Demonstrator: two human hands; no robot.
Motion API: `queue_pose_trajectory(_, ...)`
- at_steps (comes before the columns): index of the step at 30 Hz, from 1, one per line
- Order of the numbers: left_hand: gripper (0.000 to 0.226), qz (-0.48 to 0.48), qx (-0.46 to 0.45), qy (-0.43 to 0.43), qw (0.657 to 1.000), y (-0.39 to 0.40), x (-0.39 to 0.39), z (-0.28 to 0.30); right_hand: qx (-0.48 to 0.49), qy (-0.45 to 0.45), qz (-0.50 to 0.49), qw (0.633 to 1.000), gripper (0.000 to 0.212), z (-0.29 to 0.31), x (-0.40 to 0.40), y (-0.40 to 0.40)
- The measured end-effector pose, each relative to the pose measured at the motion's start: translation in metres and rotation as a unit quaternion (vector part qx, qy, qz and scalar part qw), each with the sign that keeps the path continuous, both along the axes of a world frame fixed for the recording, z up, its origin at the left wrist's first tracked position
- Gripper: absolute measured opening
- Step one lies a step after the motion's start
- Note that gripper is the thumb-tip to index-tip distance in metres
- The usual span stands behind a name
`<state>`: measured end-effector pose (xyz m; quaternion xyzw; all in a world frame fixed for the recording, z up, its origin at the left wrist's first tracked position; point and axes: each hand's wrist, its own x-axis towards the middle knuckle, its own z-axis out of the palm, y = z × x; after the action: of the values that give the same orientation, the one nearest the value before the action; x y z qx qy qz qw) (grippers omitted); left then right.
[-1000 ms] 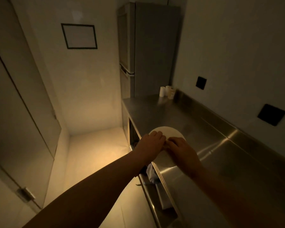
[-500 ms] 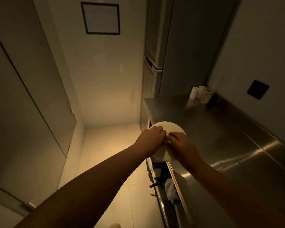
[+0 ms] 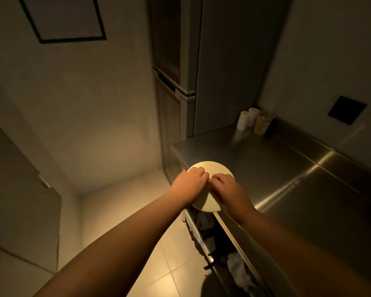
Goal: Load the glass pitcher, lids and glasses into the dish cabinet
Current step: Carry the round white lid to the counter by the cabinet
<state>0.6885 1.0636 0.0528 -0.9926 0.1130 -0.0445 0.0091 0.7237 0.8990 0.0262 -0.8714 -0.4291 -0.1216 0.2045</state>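
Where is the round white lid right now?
In the head view, the round white lid sits centre frame, held by both hands above the steel counter's front edge.

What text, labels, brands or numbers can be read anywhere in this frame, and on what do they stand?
None can be read.
Framed panel on the wall: blank in this dim light, no writing visible.
Small containers at the back of the steel counter: any labels too small and dark to read.
Round white lid under both hands: plain, no print visible.
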Motion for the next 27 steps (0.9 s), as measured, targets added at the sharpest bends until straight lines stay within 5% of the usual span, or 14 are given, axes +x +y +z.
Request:
queue_pose_trajectory(17, 0.034, -0.027, -0.016, 0.059, 0.998, 0.073, 0.245, -0.043, -0.050, 0.075, -0.060, 0.994, 0.028, -0.045, 0.229, 0.077)
queue_pose_trajectory(27, 0.033, -0.060, -0.032, 0.087, 0.994, 0.097, 0.326, -0.084, -0.092, 0.119, -0.122, 0.981, 0.031, -0.079, 0.293, 0.105)
